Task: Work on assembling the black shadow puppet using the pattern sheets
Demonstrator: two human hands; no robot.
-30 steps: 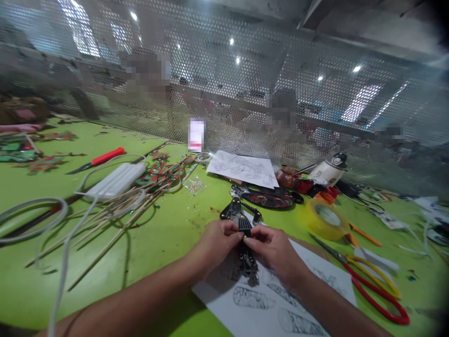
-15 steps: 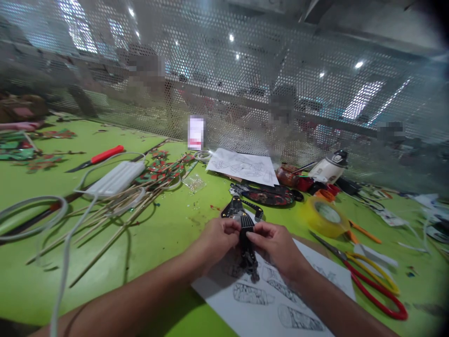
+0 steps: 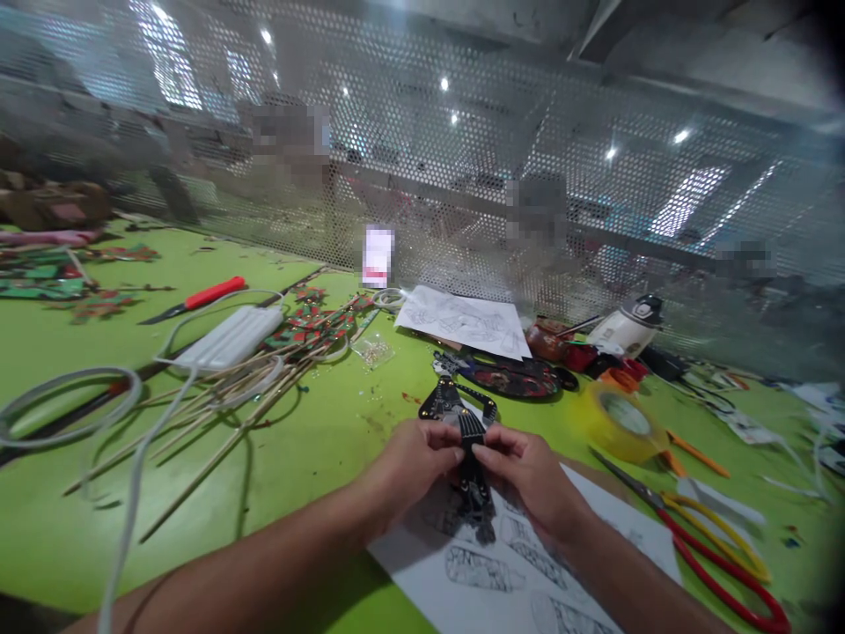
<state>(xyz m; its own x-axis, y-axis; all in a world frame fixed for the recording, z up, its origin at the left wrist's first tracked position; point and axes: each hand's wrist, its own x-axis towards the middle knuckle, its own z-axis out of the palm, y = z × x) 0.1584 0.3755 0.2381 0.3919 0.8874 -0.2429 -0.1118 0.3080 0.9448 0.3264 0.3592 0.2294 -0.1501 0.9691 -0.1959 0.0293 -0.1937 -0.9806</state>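
Between my hands is a small black jointed figure (image 3: 460, 403) with arms, white markings and gold dots, flat like a paper puppet. My left hand (image 3: 422, 453) pinches its middle from the left, thumb and forefinger closed. From the other side my right hand (image 3: 521, 462) grips the same part, its thumb on the front edge. The figure's dark lower end hangs over a white sheet with black line drawings (image 3: 481, 568). Fingers hide part of its waist.
Scissors with red and yellow handles (image 3: 716, 550) and a roll of yellow tape (image 3: 624, 421) lie at right. Thin sticks (image 3: 217, 449), a white power strip (image 3: 231, 337) and a red-handled knife (image 3: 215, 292) are at left. Behind stands a perforated metal screen (image 3: 429, 194).
The whole view has shifted slightly, so things appear a little lower and farther right. Both hands keep their pinch on the black figure, with fingers moved only slightly.
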